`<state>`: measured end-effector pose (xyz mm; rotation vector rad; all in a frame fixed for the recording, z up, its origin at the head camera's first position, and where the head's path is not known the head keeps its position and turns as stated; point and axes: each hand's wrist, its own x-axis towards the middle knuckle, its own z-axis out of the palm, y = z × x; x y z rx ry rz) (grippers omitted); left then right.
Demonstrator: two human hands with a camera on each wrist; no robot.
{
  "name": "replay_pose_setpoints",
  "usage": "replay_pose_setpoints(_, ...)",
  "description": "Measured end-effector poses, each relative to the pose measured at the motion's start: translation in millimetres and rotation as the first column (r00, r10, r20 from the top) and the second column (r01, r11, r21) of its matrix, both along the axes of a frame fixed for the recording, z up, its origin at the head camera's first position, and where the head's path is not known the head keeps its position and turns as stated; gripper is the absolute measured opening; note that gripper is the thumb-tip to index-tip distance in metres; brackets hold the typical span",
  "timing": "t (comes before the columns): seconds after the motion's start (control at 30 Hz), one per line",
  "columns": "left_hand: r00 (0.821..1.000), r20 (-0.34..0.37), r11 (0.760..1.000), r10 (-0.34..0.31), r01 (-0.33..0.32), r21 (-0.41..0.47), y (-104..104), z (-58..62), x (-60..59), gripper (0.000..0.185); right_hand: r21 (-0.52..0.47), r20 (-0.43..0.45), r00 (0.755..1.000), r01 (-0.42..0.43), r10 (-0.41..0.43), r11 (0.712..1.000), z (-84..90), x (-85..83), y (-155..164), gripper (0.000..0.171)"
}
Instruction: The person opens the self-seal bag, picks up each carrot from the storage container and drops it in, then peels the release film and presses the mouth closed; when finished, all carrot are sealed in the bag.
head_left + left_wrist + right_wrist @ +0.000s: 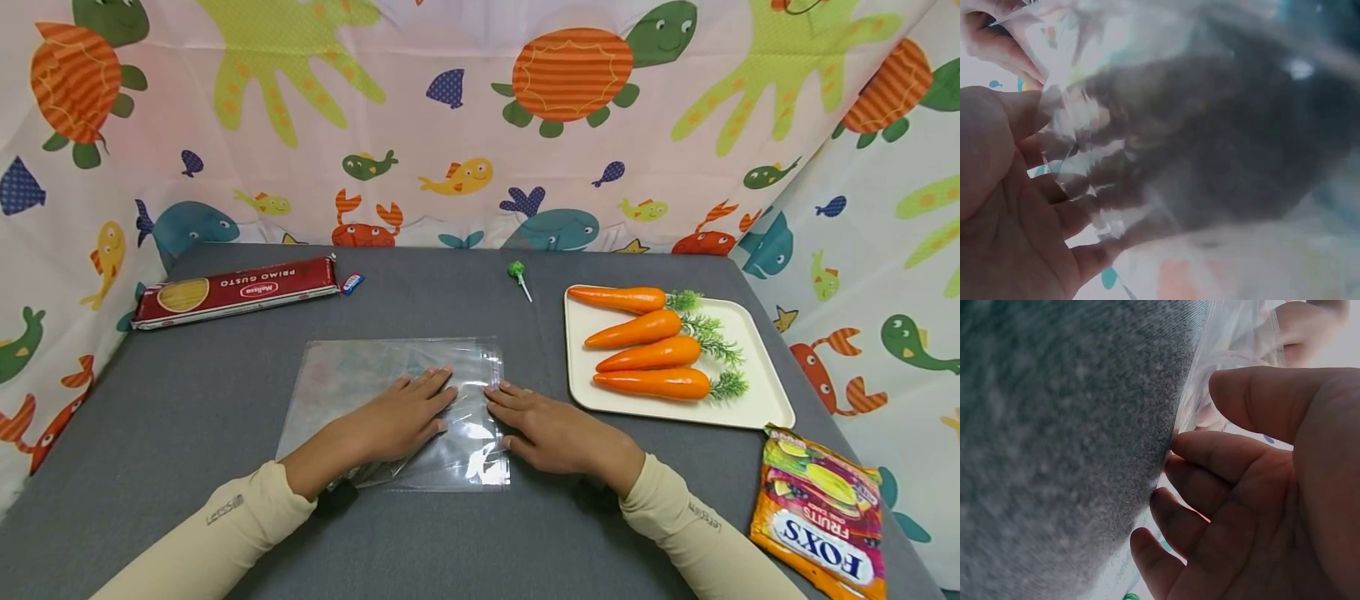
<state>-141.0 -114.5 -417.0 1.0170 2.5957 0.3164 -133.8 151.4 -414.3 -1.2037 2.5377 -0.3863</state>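
Observation:
A clear plastic zip bag [360,367] lies flat on the grey table, its zip edge toward the right. My left hand [405,417] rests palm down on the middle of the bag with fingers extended. At the bag's right edge, the fingertips of my right hand [555,429] touch the zip strip, the fingers nearly straight. In the left wrist view, the see-through film [1210,144] spreads beyond the left hand's fingers. The right wrist view has the right hand [1241,494] along the bag's edge, with grey cloth beside it.
A cream tray [757,400] holding several toy carrots [648,353] stands to the right. Near it lies an orange Fox's candy bag [821,512]. A green lollipop [517,271] lies at the back, a red spaghetti pack [236,292] and a small blue-wrapped candy [352,284] back left.

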Motion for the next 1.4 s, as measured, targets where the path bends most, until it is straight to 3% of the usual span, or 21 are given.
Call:
replay_pose_setpoints(0.27,0.998,-0.053,0.991,0.016,-0.009,0.132,-4,0.1,0.3,0.04,0.005,0.003,1.0,-0.002,0.002,1.0,0.0,-0.1,0,0.054)
replay_pose_setpoints(0.53,0.986,-0.164,0.955,0.032,0.019,0.297,-4,-2.1,-2.2,0.018,-0.011,0.001,1.0,-0.006,0.006,1.0,-0.7,-0.3,1,0.054)
replay_pose_setpoints(0.73,0.986,-0.142,0.938,0.09,-0.036,0.346,-1,0.8,-1.0,0.009,-0.007,0.003,1.0,-0.006,0.006,1.0,-0.1,-0.3,1,0.055)
replay_pose_setpoints(1.0,0.973,-0.106,0.906,0.205,-0.147,0.398,-1,4.7,4.5,0.011,-0.014,0.011,1.0,-0.001,0.001,1.0,0.0,-0.8,1,0.055)
replay_pose_setpoints(1.27,0.957,-0.16,0.873,0.24,-0.141,0.466,-4,5.6,7.3,0.005,-0.022,0.011,1.0,0.006,-0.006,1.0,-0.3,-1.5,1,0.055)
replay_pose_setpoints(1.4,0.951,-0.183,0.872,0.25,-0.139,0.47,-6,6.0,8.4,0.017,-0.02,0.016,1.0,0.009,-0.009,1.0,-0.5,-1.6,2,0.055)
